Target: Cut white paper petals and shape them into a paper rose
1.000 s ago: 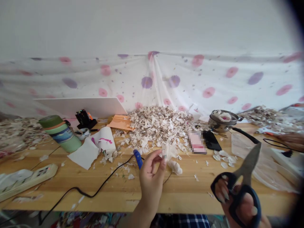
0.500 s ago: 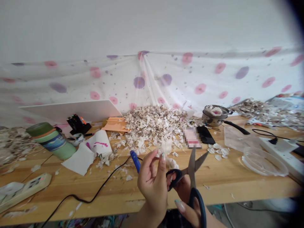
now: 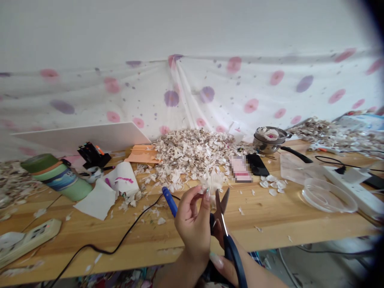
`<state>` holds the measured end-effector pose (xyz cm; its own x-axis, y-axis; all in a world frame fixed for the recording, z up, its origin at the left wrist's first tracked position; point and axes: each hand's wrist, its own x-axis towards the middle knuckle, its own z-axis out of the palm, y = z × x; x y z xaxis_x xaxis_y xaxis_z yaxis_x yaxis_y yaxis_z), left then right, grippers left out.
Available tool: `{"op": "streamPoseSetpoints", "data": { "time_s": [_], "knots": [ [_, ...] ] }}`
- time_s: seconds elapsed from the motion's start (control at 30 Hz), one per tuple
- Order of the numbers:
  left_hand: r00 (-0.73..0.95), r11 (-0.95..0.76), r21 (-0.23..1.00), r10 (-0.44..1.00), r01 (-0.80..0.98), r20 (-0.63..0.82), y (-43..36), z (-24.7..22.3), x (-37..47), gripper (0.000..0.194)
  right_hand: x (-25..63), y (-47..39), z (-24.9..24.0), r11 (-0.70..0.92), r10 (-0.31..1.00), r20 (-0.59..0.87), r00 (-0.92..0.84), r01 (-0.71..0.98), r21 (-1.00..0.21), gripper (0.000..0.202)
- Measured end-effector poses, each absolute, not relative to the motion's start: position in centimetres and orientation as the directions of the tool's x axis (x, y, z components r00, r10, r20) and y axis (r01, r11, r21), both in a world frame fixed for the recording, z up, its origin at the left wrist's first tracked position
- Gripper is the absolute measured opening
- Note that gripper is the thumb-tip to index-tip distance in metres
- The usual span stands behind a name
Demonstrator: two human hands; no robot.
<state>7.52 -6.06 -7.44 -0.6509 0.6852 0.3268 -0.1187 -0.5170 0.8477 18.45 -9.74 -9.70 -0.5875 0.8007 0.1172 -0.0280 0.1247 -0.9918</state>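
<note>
My left hand point(image 3: 194, 224) pinches a thin, whitish, translucent petal-like piece point(image 3: 213, 181) between thumb and fingertips, over the front of the table. My right hand point(image 3: 223, 262) grips dark-handled scissors point(image 3: 230, 250), whose blades point up and stand slightly apart. The blade tips are just right of the pinched piece; whether they touch it I cannot tell. My left hand hides part of the right fingers and one scissor loop. Behind both hands lies a large heap of whitish scraps point(image 3: 189, 156). A blue tool with a cord point(image 3: 169, 201) rests just left of my left hand.
A phone point(image 3: 257, 165) lies beside a few pale petals point(image 3: 273, 184). To the right are a pan with a black handle point(image 3: 268, 145), a clear plastic lid point(image 3: 328, 197) and a power strip point(image 3: 354, 192). A green bottle point(image 3: 57, 178) and another power strip point(image 3: 31, 242) are at left.
The scissors have moved left, close to the pinched piece, and their blades have come nearer together. My left hand keeps its pinch. The whole view has shifted slightly.
</note>
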Motion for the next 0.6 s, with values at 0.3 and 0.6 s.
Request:
{"op": "streamPoseSetpoints", "data": {
  "time_s": [0.3,0.6],
  "knots": [
    [-0.573,-0.502,0.862,0.728,-0.072,0.376,-6.7,-8.2,7.8,0.02,18.0,-9.2,-10.6,0.152,0.852,0.16,-0.499,-0.057,-0.987,0.064],
    [-0.547,-0.538,0.842,0.714,-0.027,0.438,-6.4,-8.7,7.8,0.023,17.9,-9.4,-10.5,0.12,0.839,0.138,-0.526,-0.068,-0.99,0.073]
  ]
}}
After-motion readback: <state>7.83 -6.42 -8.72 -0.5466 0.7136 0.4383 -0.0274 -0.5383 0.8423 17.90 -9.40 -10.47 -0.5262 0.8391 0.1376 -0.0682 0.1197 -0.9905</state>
